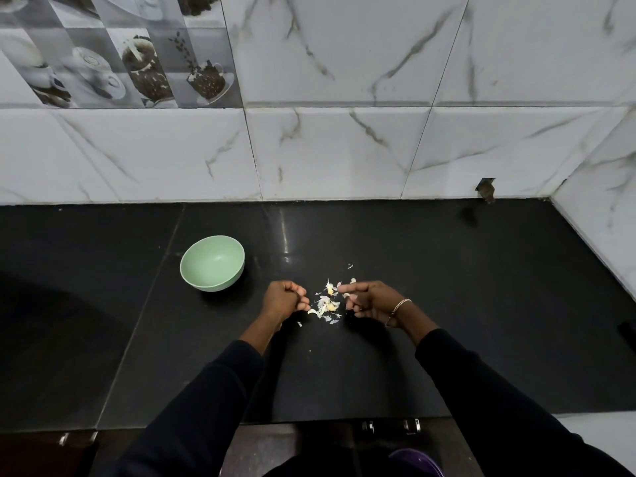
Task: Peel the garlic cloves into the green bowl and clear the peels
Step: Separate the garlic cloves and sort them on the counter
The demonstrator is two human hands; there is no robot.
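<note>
Sleeves (213, 407) cross counter (344, 390) edge; left hand (284, 299), right hand (370, 301) flank peels (325, 304) mid-counter.

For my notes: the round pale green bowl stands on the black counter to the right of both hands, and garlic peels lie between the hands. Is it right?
Not quite. The head view shows the round pale green bowl on the black counter to the left of both hands. Garlic peels do lie between the left hand and right hand.
</note>
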